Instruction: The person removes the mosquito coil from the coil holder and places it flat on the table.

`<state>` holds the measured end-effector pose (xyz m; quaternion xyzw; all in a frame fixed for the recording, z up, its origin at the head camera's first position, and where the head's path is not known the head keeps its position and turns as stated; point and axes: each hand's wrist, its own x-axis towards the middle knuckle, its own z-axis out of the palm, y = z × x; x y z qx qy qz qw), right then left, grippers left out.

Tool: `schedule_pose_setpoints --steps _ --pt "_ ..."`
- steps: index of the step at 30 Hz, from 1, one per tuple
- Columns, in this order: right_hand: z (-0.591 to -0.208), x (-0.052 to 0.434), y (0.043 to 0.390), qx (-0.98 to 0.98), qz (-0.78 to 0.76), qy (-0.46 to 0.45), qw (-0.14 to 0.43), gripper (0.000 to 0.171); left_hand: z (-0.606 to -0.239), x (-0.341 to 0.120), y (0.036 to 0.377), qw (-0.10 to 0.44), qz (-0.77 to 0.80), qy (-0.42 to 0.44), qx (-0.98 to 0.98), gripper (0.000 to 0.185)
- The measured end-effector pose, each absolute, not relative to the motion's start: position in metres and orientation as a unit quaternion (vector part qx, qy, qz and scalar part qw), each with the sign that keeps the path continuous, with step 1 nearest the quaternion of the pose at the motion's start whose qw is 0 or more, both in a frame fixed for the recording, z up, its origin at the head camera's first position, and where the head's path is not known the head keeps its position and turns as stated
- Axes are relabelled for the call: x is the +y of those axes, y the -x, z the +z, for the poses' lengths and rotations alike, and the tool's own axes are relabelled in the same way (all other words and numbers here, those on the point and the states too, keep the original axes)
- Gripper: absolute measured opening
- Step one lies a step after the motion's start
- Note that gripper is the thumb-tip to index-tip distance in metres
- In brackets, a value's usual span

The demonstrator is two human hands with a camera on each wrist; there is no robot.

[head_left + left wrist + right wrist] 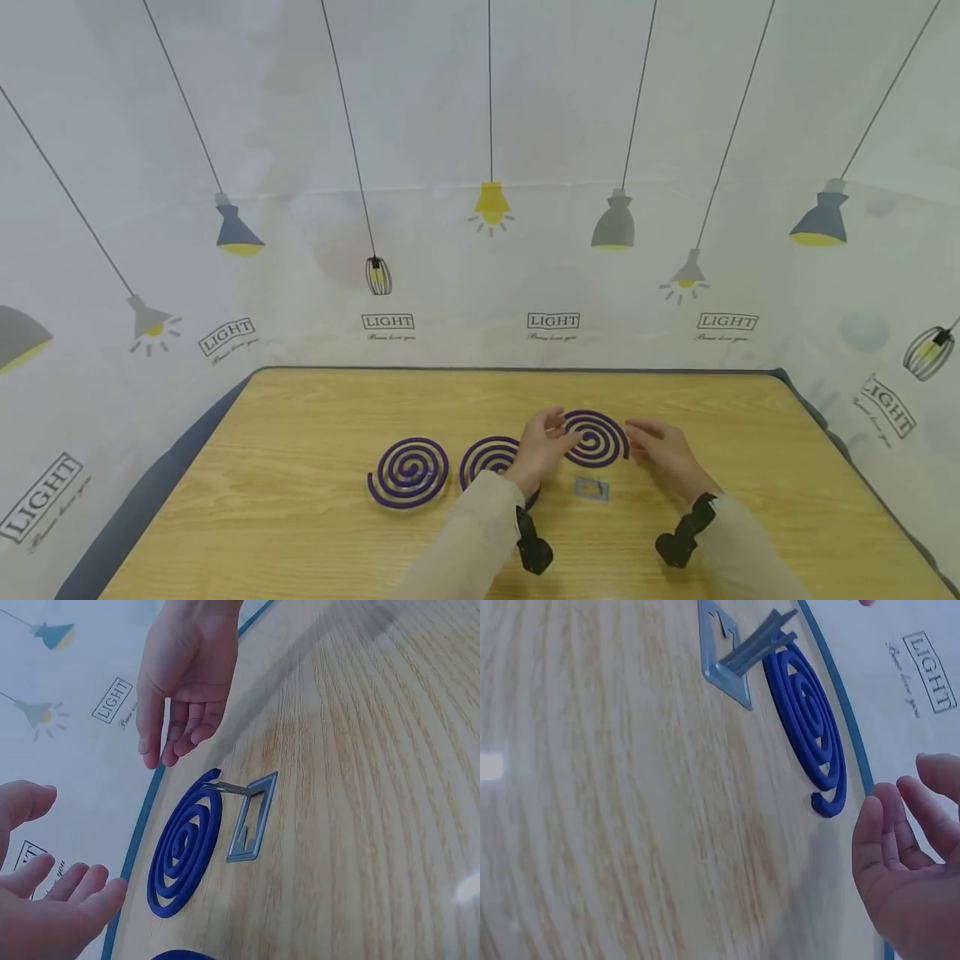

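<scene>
A dark purple mosquito coil [591, 440] lies on the table between my two hands, looking blue in both wrist views. My left hand [538, 446] is at its left side, fingers loosely bent with nothing in them; the thumb overlaps the coil in the head view. On the other side my right hand [663, 450] hovers by the coil's outer end, fingers relaxed and holding nothing. In front of this coil sits a small metal coil stand [265, 817], a flat rectangular frame with a raised forked prong [757, 646] leaning toward the coil.
Two more purple coils are to the left: one at the far left [411, 469] and a middle one [491, 440] partly hidden behind my left hand and sleeve. The wooden table [300, 433] meets a lamp-printed cloth wall [450, 250] at the back and sides.
</scene>
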<state>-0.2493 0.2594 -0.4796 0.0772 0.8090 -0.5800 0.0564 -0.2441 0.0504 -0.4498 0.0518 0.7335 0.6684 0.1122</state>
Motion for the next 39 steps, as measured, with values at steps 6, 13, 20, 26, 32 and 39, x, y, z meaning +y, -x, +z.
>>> schedule_pose_setpoints --steps 6,13,20,26,32,39 --pt "-0.468 0.253 0.241 0.806 -0.589 -0.055 0.04 0.052 -0.449 0.045 0.242 0.099 0.668 -0.064 0.734 0.049" --pt "-0.46 0.244 0.233 0.796 -0.603 -0.05 0.017 0.049 -0.446 0.033 0.239 0.096 0.662 -0.103 0.736 0.049" --pt "-0.45 0.233 0.226 0.792 -0.608 -0.054 0.015 0.042 -0.44 0.016 0.232 0.101 0.643 -0.141 0.746 0.047" --pt "-0.461 0.23 0.227 0.77 -0.638 -0.015 -0.001 0.045 -0.438 -0.001 0.229 0.101 0.612 -0.173 0.765 0.045" --pt "-0.487 0.234 0.235 0.706 -0.706 0.054 -0.005 0.038 -0.439 -0.016 0.225 0.099 0.591 -0.2 0.775 0.045" --pt "-0.455 0.206 0.215 0.723 -0.691 0.018 0.006 0.034 -0.443 -0.033 0.219 0.095 0.607 -0.215 0.759 0.045"
